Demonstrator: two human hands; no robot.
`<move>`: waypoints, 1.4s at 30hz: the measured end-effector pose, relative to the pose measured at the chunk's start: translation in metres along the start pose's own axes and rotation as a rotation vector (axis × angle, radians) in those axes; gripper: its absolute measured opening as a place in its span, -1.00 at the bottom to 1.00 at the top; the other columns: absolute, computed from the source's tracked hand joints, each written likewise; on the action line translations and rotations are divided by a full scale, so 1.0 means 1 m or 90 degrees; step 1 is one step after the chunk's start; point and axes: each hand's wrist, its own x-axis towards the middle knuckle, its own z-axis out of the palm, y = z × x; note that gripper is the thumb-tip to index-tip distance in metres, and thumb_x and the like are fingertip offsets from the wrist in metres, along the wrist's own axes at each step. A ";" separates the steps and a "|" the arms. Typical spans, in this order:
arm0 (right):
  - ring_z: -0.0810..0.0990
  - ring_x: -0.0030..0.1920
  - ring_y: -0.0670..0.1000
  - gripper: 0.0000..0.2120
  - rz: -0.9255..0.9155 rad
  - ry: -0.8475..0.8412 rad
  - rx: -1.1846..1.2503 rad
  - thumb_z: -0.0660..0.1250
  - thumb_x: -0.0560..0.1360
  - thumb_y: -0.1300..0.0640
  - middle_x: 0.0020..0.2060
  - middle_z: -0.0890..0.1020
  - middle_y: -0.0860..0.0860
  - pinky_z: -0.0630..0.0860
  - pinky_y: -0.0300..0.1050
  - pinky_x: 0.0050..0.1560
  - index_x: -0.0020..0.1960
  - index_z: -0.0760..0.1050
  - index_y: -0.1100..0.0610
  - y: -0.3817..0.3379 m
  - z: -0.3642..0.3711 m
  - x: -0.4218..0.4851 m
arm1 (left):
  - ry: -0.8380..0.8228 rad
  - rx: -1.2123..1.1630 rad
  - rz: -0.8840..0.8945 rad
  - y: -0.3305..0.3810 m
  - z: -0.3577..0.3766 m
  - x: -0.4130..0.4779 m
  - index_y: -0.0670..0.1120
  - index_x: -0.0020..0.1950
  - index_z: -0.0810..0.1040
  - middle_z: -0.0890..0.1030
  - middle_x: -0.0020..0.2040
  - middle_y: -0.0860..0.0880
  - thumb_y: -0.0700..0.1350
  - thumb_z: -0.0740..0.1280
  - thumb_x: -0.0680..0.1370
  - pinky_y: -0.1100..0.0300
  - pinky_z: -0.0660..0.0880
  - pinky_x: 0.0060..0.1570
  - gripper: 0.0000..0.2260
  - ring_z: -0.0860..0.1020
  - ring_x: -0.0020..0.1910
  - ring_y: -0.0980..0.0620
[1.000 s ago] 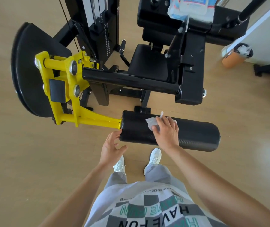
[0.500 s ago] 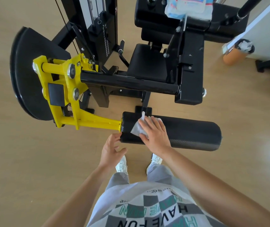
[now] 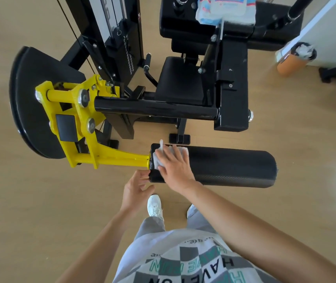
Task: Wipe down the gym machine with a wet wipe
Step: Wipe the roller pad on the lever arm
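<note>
Wet wipe (image 3: 157, 158) under flat right hand (image 3: 176, 169)

Bare floor (image 3: 40, 201) surrounds the roller pad (image 3: 224, 168); yellow arm (image 3: 114, 158) blocks its left end.

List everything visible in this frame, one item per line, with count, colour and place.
roller pad: 1, black, low centre, on the yellow arm
wet wipe: 1, white, on the pad's left end, under the right hand
yellow arm: 1, yellow, left of the pad
cam plate: 1, black, far left
crossbar: 1, black, above the pad
seat: 1, black, centre
wipes pack: 1, white and blue, top, on the machine
bin: 1, orange, right, white waste inside
floor: wood, tan
shoes: 2, white, below the pad
left hand: open, at the pad's left end
right hand: flat on the wipe
</note>
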 end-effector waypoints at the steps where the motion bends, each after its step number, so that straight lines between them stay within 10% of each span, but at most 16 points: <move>1: 0.17 0.55 0.26 -0.53 -0.013 0.003 -0.003 0.24 0.63 0.04 0.51 0.30 0.06 0.10 0.30 0.53 0.50 0.20 -0.01 -0.001 0.000 -0.003 | 0.009 0.008 0.001 0.001 0.001 0.000 0.11 0.09 0.54 0.63 0.02 0.39 -0.32 0.45 0.46 0.11 0.58 0.16 -0.63 0.62 0.04 0.27; 10: 0.08 0.62 0.18 -0.50 0.072 0.042 -0.064 0.09 0.70 0.00 0.59 0.21 0.08 0.08 0.19 0.60 0.62 0.13 0.02 0.077 0.002 -0.067 | 0.131 0.200 0.036 0.025 0.019 0.008 0.08 0.38 0.42 0.53 0.23 0.10 0.00 0.48 0.48 0.08 0.47 0.02 -0.50 0.52 0.19 0.03; 19: -0.08 0.62 0.30 -0.36 0.406 0.056 -0.001 -0.23 0.65 -0.19 0.64 0.06 0.14 -0.06 0.33 0.58 0.64 0.04 0.09 0.122 -0.007 -0.079 | 0.127 0.380 0.126 0.046 0.042 0.027 -0.06 0.59 0.29 0.39 0.50 -0.11 0.12 0.54 0.45 -0.11 0.49 0.24 -0.20 0.35 0.35 -0.21; 31: 0.03 0.63 0.15 -0.49 0.091 0.019 -0.040 -0.09 0.71 -0.08 0.63 0.15 0.04 0.01 0.21 0.61 0.65 0.05 -0.03 0.125 -0.007 -0.088 | 0.119 0.541 0.132 0.048 0.050 0.036 -0.07 0.58 0.30 0.31 0.56 -0.13 0.34 0.45 0.43 -0.17 0.43 0.31 -0.14 0.37 0.38 -0.25; 42: -0.19 0.64 0.13 -0.45 0.542 0.118 0.101 -0.17 0.70 -0.16 0.66 -0.03 0.03 -0.21 0.20 0.60 0.66 0.03 -0.03 0.208 -0.022 -0.117 | 0.065 0.573 0.184 0.042 0.051 0.038 0.04 0.66 0.16 0.14 0.66 -0.05 0.31 0.36 0.53 -0.24 0.25 0.48 -0.20 0.09 0.63 -0.19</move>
